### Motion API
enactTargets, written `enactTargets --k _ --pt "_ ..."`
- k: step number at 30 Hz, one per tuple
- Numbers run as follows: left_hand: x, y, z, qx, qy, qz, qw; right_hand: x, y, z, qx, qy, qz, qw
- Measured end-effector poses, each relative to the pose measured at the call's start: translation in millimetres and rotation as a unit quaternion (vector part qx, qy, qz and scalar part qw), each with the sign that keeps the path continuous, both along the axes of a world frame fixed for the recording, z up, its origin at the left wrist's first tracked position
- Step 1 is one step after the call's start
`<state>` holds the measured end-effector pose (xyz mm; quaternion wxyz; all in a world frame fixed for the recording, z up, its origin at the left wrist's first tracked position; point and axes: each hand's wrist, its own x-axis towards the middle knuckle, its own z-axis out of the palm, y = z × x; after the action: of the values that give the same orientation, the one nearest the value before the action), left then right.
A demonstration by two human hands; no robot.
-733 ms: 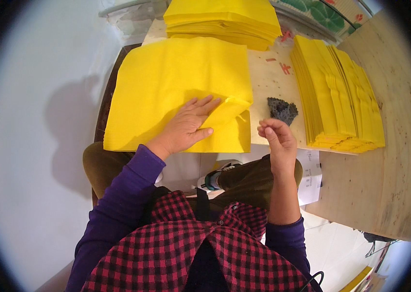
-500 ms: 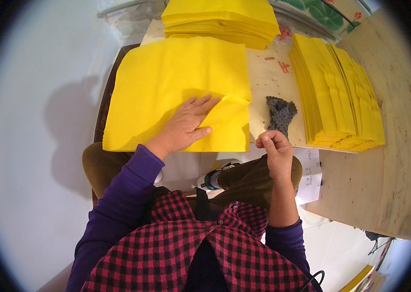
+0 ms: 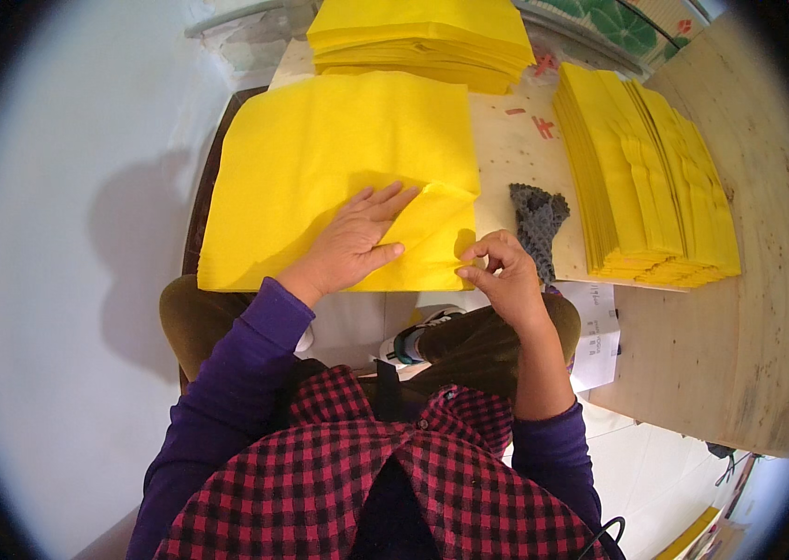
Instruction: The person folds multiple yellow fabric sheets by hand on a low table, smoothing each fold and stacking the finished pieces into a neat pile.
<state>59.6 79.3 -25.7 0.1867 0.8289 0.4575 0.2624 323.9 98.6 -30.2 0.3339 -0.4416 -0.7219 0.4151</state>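
Observation:
A stack of yellow fabric sheets (image 3: pixel 320 131) lies in front of me. My left hand (image 3: pixel 352 238) rests flat on it, fingers stretched out and thumb spread. Beside those fingers, the top sheet's right part is lifted into a slanting fold (image 3: pixel 432 210). At the stack's near right corner is my right hand (image 3: pixel 506 275), its thumb and forefinger slightly apart at the sheet's edge; I see nothing between them. A crumpled dark grey textured cloth (image 3: pixel 539 224) lies just beyond the right hand.
Another yellow stack (image 3: pixel 422 33) stands at the back, and folded yellow bundles (image 3: pixel 642 177) stand on the right. Red marks show on the pale wooden board (image 3: pixel 516 140). A larger wooden panel (image 3: pixel 721 355) is at far right, a white wall (image 3: pixel 86 308) at left.
My right hand has moved left and slightly away from me, from beside the stack to its near right corner, and its pinched fingers have parted. The left hand has stayed put.

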Motion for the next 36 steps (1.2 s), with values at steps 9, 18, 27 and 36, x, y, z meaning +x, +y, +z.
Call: enactTargets --k 9,18,27,36 --pt "-3 3 -1 0.005 0.04 -0.017 0.999 -8 9 26 0.031 -0.066 0.03 0.997" --pt "-1 -1 10 -0.01 0.03 -0.041 0.999 -24 21 61 0.079 -0.075 0.072 0.991" --pt "-4 -1 3 -0.006 0.008 -0.033 0.999 -21 18 50 0.048 0.005 -0.006 0.999" --pt "-7 2 -9 0.015 -0.005 -0.03 0.999 8 9 14 -0.03 -0.043 0.052 0.997"
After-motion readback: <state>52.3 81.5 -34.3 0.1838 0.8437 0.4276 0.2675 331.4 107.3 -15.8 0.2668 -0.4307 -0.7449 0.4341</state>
